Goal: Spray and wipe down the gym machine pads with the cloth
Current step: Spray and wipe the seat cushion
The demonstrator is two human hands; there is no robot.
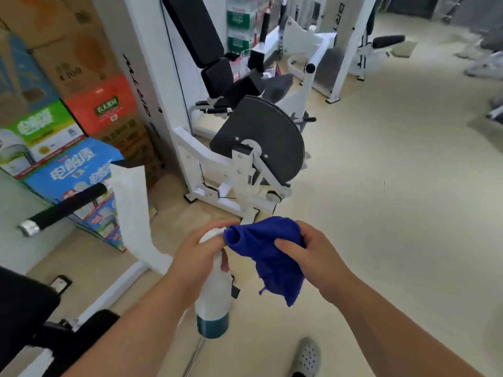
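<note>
Left grip curls round the spray bottle; right grip pinches the blue cloth, seemingly hiding the bottle's top.

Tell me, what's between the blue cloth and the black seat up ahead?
In the head view, the machine's white frame and its big dark disc stand between the cloth and the seat.

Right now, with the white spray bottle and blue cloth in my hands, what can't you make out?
Head view only.
White plastic spray bottle: nozzle and trigger hidden by the left hand and the crumpled blue cloth, which the right hand grips.
Black machine pad, lower left: cut off by the frame edge.
Colourful cardboard boxes: print blurred.
Far white machines, upper right: motion-blurred.
</note>
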